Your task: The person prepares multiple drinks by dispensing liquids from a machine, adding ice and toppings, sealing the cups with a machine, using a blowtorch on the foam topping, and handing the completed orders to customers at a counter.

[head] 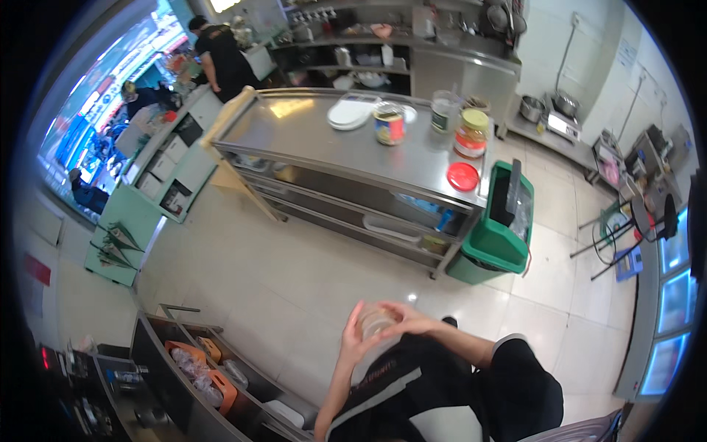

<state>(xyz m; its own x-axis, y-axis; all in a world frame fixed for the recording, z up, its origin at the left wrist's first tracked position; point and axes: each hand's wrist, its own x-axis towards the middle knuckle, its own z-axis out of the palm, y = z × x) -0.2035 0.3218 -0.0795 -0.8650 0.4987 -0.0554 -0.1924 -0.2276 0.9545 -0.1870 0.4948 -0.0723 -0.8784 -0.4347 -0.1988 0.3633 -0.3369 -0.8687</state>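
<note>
Between my two hands, in front of my dark shirt, is a small clear round container [374, 322]. My left hand [352, 338] wraps its left side with the fingers pointing up. From the right, my right hand [407, 320] curls over its top and far side. What the container holds is blurred and partly covered by the fingers. Ahead stands a steel work table [309, 132]. On it are an open tin can [390, 126], a jar with a yellow lid [471, 134], a clear container with a dark label [441, 113] and a red lid [463, 177].
A white kitchen scale [353, 110] sits farther along the table. At the table's right end is a green waste bin [500, 237]. Lower left, a pulled-out drawer [259, 387] holds orange bins [223, 391]. Another person [223, 58] stands at the far counter.
</note>
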